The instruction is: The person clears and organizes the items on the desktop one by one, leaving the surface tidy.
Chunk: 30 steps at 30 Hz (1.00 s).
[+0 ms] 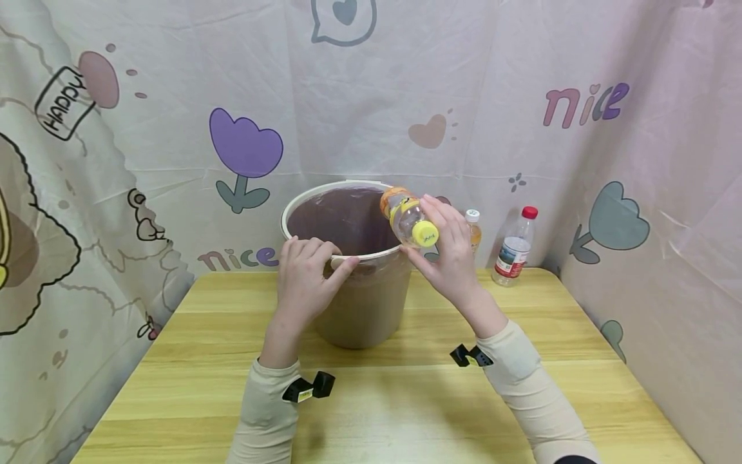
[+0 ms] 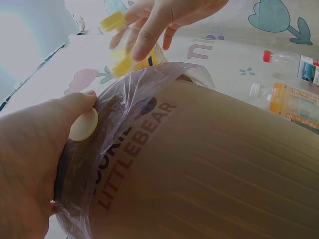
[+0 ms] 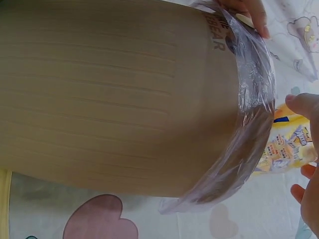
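Observation:
A brown trash bin [image 1: 362, 309] with a pale rim and a thin plastic liner [image 2: 132, 89] stands on the table. My left hand [image 1: 305, 274] grips the front left of its rim, fingers over the edge and thumb outside. At the right side of the rim, my right hand [image 1: 451, 254] holds a clear plastic bottle [image 1: 404, 209] with a yellow cap and a yellow-orange label. The bottle is tilted, its base toward the bin opening and its cap toward me. In the right wrist view, the label [image 3: 286, 142] shows just beyond the rim.
Behind my right hand stands an orange drink bottle [image 1: 474, 232] with a white cap, partly hidden. Further right is a clear bottle [image 1: 513, 248] with a red cap. A printed cloth [image 1: 359, 96] hangs behind the wooden table [image 1: 232, 335].

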{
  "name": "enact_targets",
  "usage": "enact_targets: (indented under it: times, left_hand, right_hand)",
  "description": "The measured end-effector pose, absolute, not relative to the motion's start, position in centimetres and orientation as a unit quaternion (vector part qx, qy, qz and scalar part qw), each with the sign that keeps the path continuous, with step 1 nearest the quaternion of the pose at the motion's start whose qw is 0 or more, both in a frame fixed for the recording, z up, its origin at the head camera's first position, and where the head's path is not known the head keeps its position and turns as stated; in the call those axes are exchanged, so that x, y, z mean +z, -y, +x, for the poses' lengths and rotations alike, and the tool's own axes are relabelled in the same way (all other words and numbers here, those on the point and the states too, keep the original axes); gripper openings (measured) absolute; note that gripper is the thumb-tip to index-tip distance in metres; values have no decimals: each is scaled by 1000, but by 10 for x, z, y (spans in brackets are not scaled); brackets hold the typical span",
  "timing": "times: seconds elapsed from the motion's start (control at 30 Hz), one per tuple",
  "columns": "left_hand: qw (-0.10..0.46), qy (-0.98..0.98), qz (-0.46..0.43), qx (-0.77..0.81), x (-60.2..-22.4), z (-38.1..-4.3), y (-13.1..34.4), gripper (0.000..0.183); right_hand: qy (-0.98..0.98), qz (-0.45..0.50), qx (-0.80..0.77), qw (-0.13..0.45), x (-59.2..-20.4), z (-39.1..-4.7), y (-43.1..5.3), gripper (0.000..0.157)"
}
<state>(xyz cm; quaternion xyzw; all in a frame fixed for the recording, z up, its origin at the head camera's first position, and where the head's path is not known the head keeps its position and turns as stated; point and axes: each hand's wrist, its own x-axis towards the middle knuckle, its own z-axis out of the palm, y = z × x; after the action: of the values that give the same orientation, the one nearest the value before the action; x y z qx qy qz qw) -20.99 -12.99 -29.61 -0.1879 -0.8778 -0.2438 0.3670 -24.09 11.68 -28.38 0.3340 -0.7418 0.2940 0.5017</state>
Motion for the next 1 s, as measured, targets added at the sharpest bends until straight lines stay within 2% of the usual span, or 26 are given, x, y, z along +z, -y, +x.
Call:
enact_targets:
  times: [0.4, 1.0]
  left_hand:
    - [373, 875, -192, -240, -298, -210, 130, 35]
    - [372, 874, -191, -246, -297, -210, 130, 35]
  right_hand:
    - [800, 330, 225, 448, -296, -243, -122, 67]
    - [803, 316, 253, 438, -306, -243, -138, 60]
